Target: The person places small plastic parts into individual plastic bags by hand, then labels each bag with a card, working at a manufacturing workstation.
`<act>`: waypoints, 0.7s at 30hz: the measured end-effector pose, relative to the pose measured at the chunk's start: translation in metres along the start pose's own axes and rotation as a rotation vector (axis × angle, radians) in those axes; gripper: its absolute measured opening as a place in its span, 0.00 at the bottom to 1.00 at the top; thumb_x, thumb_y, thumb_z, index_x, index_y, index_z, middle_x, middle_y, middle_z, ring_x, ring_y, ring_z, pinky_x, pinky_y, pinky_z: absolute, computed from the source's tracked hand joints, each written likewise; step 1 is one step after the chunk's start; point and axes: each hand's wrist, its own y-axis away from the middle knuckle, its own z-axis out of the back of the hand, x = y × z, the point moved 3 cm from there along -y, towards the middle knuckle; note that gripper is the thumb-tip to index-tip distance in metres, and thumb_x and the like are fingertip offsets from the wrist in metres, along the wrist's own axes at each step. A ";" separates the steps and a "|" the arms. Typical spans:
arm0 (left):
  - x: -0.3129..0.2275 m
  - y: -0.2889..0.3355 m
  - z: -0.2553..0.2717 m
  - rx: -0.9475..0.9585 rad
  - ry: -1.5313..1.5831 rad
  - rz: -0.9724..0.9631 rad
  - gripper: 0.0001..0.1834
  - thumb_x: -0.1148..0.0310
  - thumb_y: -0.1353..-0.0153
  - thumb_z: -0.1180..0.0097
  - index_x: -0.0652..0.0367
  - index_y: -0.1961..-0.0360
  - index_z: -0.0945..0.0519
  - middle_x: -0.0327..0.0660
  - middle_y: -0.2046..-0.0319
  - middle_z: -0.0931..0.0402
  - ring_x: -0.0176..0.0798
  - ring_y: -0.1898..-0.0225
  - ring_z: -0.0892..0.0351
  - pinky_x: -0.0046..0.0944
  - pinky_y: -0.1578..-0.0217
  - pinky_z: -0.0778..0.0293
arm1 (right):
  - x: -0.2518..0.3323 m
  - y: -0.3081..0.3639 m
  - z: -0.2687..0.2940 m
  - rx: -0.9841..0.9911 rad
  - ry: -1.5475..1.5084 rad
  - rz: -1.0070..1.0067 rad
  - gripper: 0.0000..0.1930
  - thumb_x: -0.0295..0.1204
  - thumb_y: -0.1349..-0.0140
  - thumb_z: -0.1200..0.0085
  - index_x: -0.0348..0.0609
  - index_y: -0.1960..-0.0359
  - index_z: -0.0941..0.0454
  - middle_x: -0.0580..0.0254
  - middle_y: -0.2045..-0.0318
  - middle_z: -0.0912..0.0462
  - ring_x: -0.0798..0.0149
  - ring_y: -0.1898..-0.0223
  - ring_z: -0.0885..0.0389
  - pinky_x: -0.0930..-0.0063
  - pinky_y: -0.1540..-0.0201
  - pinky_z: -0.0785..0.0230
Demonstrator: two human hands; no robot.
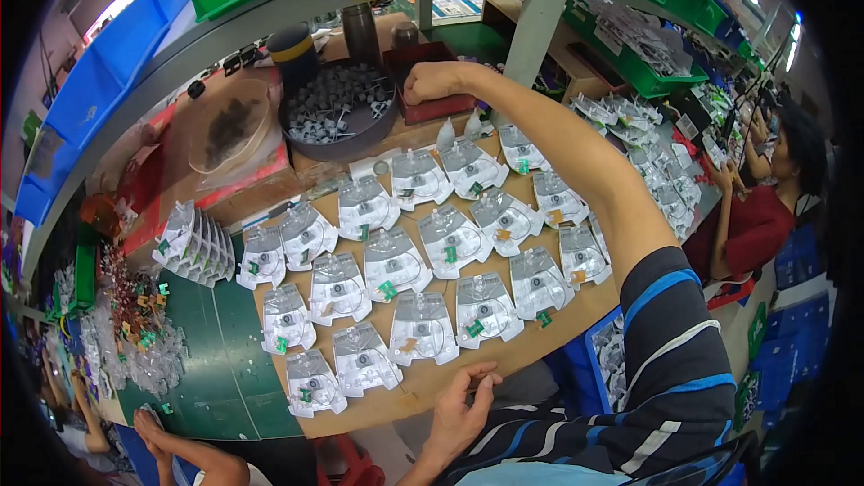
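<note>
My right hand [434, 83] is stretched far across the bench, its fingers curled closed over a dark red box [441, 110]; whatever is inside the fingers is hidden. My left hand [463, 407] rests near the front edge of a brown board [418, 380], fingers loosely bent and apart, with nothing visible in them. Rows of fan-shaped grey and white plastic housings [423, 328] lie on the board. Most carry a small green or orange-brown circuit board [387, 290]. The housing closest to my left hand is another white and grey one [484, 308].
Beyond the housings stand a round dark tub [297, 139] of small grey shafted parts and a shallow beige bowl [263, 139]. Stacked housings [193, 247] and clear plastic pieces [148, 364] are at left. A metal post [540, 22] rises beside my right arm. Other people work at both sides.
</note>
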 end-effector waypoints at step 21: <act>0.019 0.007 0.000 0.117 -0.101 0.054 0.17 0.73 0.33 0.48 0.68 0.44 0.27 0.44 0.60 0.18 0.36 0.58 0.18 0.32 0.60 0.24 | -0.015 0.000 0.000 0.217 -0.302 -0.094 0.13 0.32 0.46 0.33 0.40 0.60 0.14 0.69 0.67 0.15 0.72 0.60 0.23 0.74 0.54 0.33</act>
